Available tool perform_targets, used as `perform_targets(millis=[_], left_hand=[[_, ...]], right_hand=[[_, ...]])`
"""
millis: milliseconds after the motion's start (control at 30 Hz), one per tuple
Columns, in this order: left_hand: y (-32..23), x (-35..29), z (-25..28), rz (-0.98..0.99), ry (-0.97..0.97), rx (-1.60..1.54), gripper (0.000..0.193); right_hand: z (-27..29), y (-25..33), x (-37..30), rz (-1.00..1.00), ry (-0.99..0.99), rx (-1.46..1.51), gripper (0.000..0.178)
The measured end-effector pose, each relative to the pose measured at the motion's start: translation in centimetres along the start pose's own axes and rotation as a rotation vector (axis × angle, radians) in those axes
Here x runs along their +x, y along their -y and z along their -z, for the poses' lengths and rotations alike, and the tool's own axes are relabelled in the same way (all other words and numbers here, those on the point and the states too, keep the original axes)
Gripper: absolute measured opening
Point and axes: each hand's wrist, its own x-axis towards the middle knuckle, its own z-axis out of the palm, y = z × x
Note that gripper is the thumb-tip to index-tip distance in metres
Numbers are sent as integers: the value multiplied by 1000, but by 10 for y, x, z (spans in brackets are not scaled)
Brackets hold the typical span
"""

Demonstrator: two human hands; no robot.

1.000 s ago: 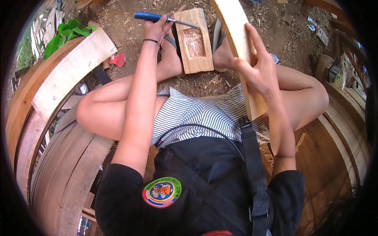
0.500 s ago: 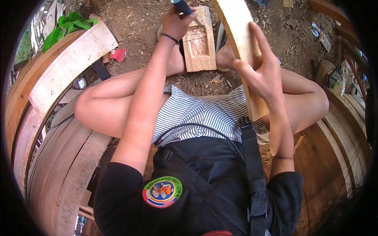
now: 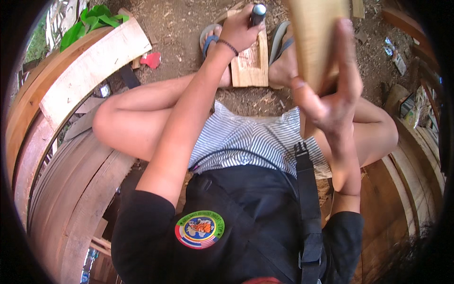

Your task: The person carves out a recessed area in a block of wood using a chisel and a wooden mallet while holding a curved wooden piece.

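My left hand (image 3: 240, 32) is closed around a dark-handled chisel (image 3: 257, 13), held upright over a small carved wooden block (image 3: 250, 64). The block lies on the dirt between my feet in sandals (image 3: 280, 42). My right hand (image 3: 333, 97) grips a pale wooden board (image 3: 316, 35) raised close to the camera, to the right of the block. The board hides part of my right foot. My knees are bent and I sit low above the ground.
A pale plank (image 3: 90, 71) and curved wooden boards (image 3: 66, 189) lie on the left. More curved boards (image 3: 402, 189) sit on the right. A red scrap (image 3: 151, 60) and green leaves (image 3: 94, 19) lie on the dirt at upper left.
My left hand turned the chisel from lying sideways to standing upright over the block. My right hand lifted the pale board nearer to the camera. The view moved closer to the ground.
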Motion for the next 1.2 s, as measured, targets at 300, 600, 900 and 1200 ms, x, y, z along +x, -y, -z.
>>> perform_targets(millis=[300,600,900,1200], left_hand=[[45,33,-4,-20,-165,-12,37],[94,27,41,715,-180,-740,20],[59,9,17,241,-140,-308,20],[20,10,13,380,-88,-214,40]], right_hand=[[7,-24,-12,-347,75,-47,81],[-4,-61,-34,-494,12,58,85],[-9,-31,-13,-458,58,119,86],[-9,-34,-20,-508,52,132,85]])
